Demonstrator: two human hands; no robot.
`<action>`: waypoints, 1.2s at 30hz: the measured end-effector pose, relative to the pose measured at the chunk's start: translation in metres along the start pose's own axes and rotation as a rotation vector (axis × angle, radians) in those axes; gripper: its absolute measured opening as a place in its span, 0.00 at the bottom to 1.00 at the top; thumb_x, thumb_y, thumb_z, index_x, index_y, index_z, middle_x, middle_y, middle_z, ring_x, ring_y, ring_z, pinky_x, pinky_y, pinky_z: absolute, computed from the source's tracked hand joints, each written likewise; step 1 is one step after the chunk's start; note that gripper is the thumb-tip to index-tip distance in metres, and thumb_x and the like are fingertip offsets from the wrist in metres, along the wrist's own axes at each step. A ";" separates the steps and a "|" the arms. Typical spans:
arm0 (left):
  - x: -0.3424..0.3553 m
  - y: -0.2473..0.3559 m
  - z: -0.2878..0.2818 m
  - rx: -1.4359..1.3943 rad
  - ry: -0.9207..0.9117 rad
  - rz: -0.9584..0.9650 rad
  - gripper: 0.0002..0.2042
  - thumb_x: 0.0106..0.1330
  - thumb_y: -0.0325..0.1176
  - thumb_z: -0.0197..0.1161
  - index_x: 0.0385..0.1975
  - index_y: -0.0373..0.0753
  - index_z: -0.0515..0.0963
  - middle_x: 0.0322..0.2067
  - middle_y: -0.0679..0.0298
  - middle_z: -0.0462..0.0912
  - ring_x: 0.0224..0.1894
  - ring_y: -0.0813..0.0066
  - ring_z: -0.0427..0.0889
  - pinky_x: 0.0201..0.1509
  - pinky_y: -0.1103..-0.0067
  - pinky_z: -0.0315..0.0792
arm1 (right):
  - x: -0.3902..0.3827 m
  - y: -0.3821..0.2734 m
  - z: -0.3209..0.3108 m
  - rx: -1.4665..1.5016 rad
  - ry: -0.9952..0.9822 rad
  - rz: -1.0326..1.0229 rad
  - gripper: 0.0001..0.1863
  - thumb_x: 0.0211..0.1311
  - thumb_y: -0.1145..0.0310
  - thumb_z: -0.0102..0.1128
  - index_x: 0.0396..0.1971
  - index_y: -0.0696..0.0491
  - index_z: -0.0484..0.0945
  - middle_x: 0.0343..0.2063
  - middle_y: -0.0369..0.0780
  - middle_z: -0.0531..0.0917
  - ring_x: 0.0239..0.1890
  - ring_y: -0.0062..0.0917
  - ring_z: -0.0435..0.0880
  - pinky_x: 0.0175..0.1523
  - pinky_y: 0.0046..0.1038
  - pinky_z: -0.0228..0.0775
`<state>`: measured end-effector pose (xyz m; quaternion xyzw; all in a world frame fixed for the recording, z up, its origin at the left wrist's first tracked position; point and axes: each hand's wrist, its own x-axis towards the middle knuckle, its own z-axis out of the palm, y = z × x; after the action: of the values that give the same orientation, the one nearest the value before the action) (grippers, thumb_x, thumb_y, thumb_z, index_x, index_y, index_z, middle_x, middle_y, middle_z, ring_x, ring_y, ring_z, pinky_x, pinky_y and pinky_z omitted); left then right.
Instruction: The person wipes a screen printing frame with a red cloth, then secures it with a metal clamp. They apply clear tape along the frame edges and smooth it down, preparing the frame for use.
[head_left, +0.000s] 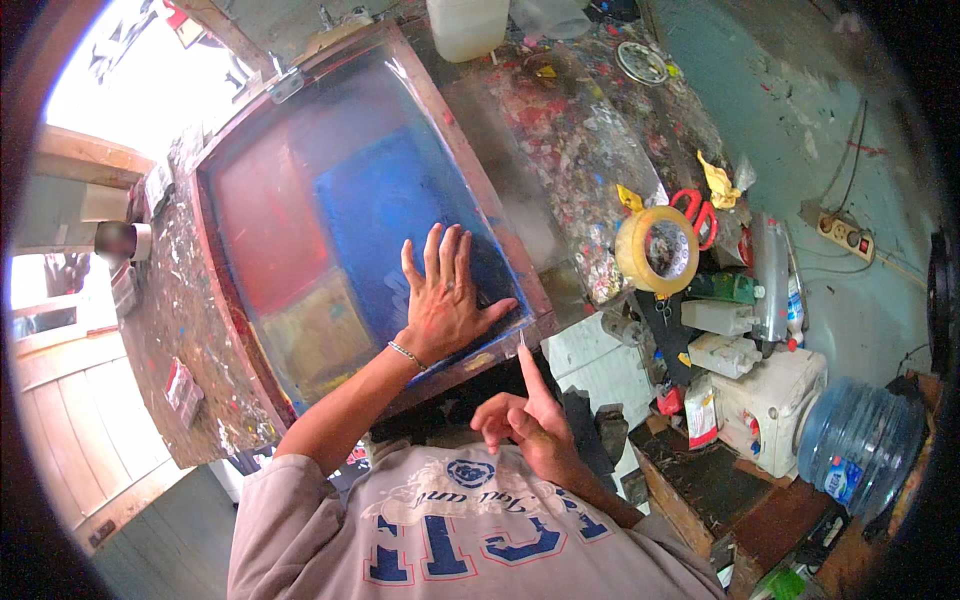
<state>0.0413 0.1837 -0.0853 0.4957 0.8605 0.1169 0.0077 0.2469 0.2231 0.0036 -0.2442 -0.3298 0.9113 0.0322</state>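
A wooden-framed printing screen (pixel 390 190), with blue, red and tan areas on its mesh, lies tilted across the worktable. My left hand (pixel 445 290) rests on the blue part near the close right corner, fingers spread, holding nothing. A bracelet circles that wrist. Just right of it, my right hand (pixel 535 425) points its index finger up at the frame's near edge. Its other fingers curl loosely, and nothing shows in them. Whether that fingertip touches the wood I cannot tell. A metal hinge clamp (pixel 287 86) sits at the frame's far left corner.
Right of the screen are a roll of clear tape (pixel 630 250), red-handled scissors (pixel 706 222) and a yellow crumpled scrap (pixel 718 180) on the paint-spattered table (pixel 175 300). A whitish jug (pixel 466 25) stands behind. Lower right lies a large blue water bottle (pixel 860 440); a power strip (pixel 846 238) hangs on the wall.
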 end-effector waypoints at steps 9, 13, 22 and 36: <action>0.003 0.008 -0.016 -0.023 -0.025 0.119 0.54 0.55 0.70 0.64 0.65 0.24 0.60 0.68 0.46 0.60 0.75 0.47 0.51 0.75 0.43 0.36 | -0.025 0.008 0.008 -0.147 -0.095 -0.027 0.45 0.74 0.61 0.60 0.77 0.57 0.39 0.38 0.44 0.84 0.35 0.19 0.79 0.48 0.23 0.72; -0.006 0.019 -0.036 -0.144 -0.013 0.098 0.48 0.59 0.63 0.65 0.66 0.26 0.63 0.65 0.47 0.64 0.74 0.49 0.54 0.76 0.45 0.37 | -0.027 0.007 0.000 -0.210 -0.009 -0.029 0.40 0.71 0.66 0.61 0.75 0.57 0.48 0.36 0.43 0.84 0.37 0.19 0.79 0.48 0.23 0.72; -0.093 0.090 -0.057 -0.121 -0.273 0.505 0.27 0.64 0.44 0.59 0.57 0.29 0.76 0.63 0.44 0.73 0.70 0.54 0.69 0.74 0.60 0.60 | -0.051 -0.021 -0.038 -0.303 0.221 -0.130 0.34 0.68 0.67 0.60 0.69 0.63 0.58 0.34 0.44 0.84 0.33 0.21 0.79 0.44 0.23 0.72; 0.023 -0.049 -0.019 -0.047 0.042 0.043 0.54 0.62 0.64 0.62 0.73 0.23 0.48 0.75 0.42 0.47 0.80 0.45 0.39 0.77 0.44 0.29 | -0.033 -0.047 -0.050 -0.416 0.300 -0.192 0.19 0.70 0.70 0.59 0.57 0.62 0.74 0.36 0.41 0.85 0.36 0.19 0.80 0.44 0.22 0.74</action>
<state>-0.0145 0.1765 -0.0744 0.5112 0.8467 0.1475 -0.0013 0.2949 0.2818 0.0134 -0.3457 -0.5231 0.7703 0.1161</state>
